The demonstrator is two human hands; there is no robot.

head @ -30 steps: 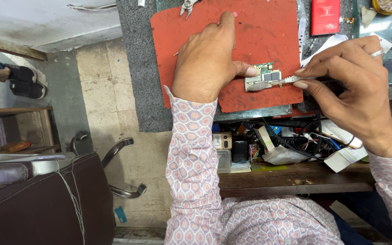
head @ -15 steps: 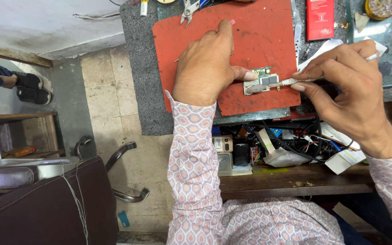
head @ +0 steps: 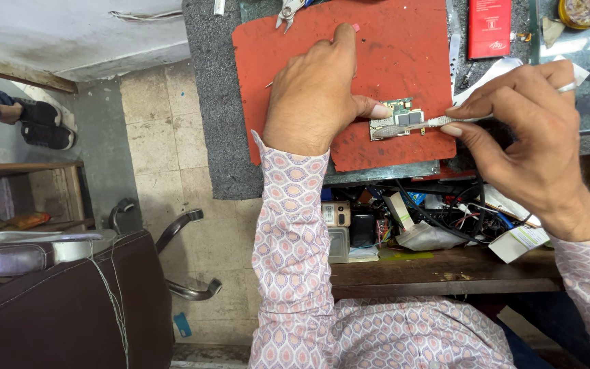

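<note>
Mid-frame, the left hand (head: 319, 96) lies flat on the red mat (head: 404, 55), thumb pinning a circuit board (head: 399, 119); the right hand (head: 530, 130) pinches tweezers (head: 421, 125) against it.

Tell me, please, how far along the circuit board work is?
Done: the bare circuit board lies out of any casing on the red mat. In hand: the left hand steadies it while the right hand applies tweezers. Left: it remains unassembled.

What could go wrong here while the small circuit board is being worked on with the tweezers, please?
The left hand pins the circuit board by one edge only, so a push from the tweezers in the right hand might slide it across the red mat. A loosened part could drop into the cluttered drawer below.
</note>
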